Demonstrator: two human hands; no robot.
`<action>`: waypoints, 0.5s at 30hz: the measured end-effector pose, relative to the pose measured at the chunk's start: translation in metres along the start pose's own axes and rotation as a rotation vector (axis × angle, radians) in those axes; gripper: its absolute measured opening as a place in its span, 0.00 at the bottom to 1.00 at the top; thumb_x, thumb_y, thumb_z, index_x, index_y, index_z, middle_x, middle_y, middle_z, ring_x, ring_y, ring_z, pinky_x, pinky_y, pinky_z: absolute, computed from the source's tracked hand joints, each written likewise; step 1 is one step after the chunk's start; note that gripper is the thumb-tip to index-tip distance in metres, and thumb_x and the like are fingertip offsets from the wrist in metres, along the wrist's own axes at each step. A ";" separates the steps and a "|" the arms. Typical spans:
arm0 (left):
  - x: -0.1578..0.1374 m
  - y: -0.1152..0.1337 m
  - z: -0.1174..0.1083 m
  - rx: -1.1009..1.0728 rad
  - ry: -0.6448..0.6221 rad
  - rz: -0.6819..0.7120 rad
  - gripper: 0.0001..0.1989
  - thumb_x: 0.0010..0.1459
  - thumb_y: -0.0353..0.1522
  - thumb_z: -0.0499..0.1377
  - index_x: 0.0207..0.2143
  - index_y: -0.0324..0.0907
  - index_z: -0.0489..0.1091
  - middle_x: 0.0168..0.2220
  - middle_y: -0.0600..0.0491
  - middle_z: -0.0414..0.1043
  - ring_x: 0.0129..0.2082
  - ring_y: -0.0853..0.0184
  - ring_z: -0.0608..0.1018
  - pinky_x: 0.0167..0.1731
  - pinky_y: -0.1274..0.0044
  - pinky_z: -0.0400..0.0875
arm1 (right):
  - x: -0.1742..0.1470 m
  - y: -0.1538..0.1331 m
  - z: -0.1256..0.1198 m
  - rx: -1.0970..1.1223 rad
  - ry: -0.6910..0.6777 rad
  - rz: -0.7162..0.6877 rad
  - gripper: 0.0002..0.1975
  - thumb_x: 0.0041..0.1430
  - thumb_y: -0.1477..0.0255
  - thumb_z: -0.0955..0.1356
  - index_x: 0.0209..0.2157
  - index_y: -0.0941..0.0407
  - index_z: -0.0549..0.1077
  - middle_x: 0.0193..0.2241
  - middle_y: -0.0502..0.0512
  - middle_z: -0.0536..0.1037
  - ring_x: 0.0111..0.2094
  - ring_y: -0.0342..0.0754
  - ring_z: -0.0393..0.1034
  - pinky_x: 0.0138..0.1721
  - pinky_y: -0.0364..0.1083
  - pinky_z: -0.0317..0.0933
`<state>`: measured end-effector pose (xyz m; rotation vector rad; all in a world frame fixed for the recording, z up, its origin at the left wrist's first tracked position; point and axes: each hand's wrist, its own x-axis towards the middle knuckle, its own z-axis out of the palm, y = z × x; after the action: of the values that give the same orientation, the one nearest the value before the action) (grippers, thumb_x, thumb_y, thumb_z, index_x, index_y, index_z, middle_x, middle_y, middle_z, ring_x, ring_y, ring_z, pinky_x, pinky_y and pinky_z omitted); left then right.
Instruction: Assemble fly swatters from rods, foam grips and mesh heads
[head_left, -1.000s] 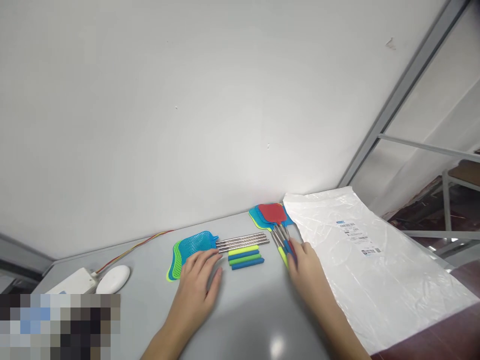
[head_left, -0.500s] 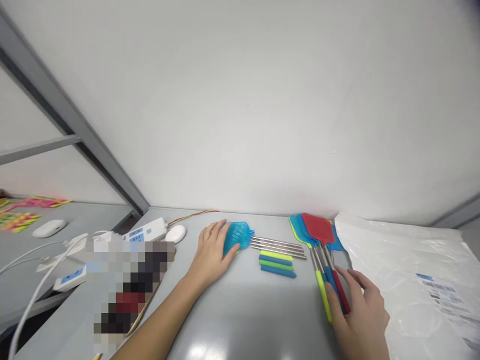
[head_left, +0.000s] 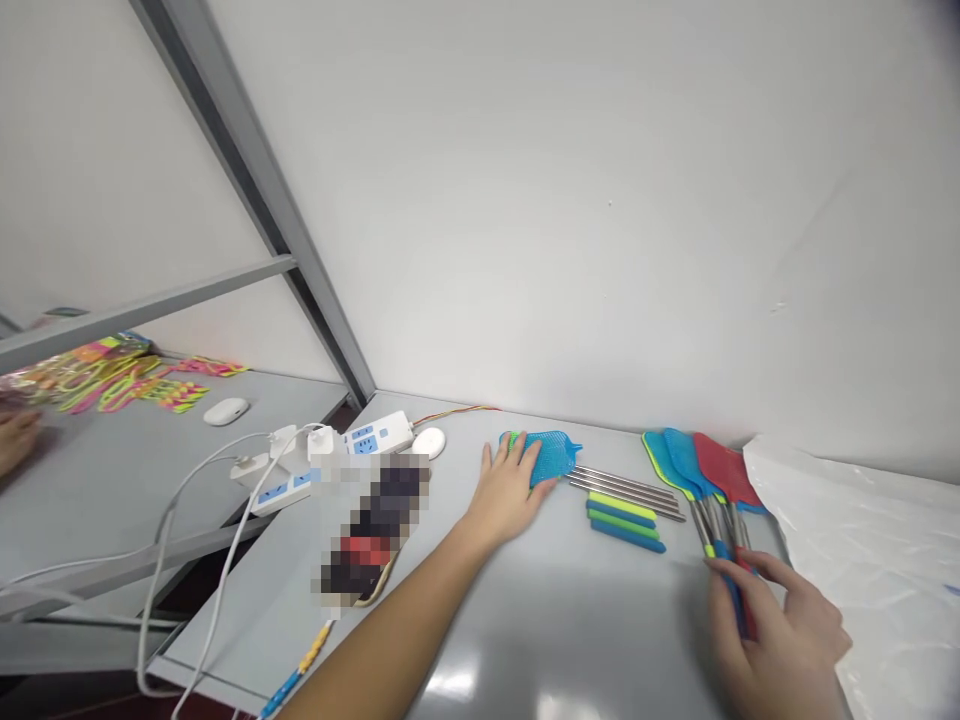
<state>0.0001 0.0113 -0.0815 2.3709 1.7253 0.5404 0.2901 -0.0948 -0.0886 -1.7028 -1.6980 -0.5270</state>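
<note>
The swatter bundle (head_left: 727, 470) lies at eleven o'clock from our right hand (head_left: 784, 630), long axis running from heads (head_left: 681, 462) to handles (head_left: 721, 550), which this nearer hand pinches. Near ten o'clock, our left hand (head_left: 510, 495) lies spread over a blue swatter head (head_left: 556, 456) — bare rods (head_left: 628, 488) slant away between three and four o'clock, loose grips (head_left: 621, 522) just below — while a white bag (head_left: 870, 530) sits at two o'clock from the right hand.

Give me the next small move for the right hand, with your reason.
Probably gather the fanned swatters gently together by their handles: their heads overlap unevenly, and the right hand is at those handles, while the left hand rests on another blue swatter head.
</note>
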 end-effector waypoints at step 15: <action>-0.011 0.019 -0.017 -0.176 0.197 0.423 0.27 0.63 0.26 0.46 0.64 0.49 0.52 0.66 0.52 0.51 0.66 0.59 0.53 0.60 0.60 0.54 | -0.021 0.007 0.020 -0.152 -0.376 0.014 0.24 0.65 0.69 0.54 0.62 0.57 0.57 0.62 0.61 0.61 0.63 0.54 0.51 0.56 0.58 0.51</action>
<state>0.0074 -0.0060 -0.0619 2.6288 1.1709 0.9706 0.2922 -0.0952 -0.1184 -2.0204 -1.9437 -0.3505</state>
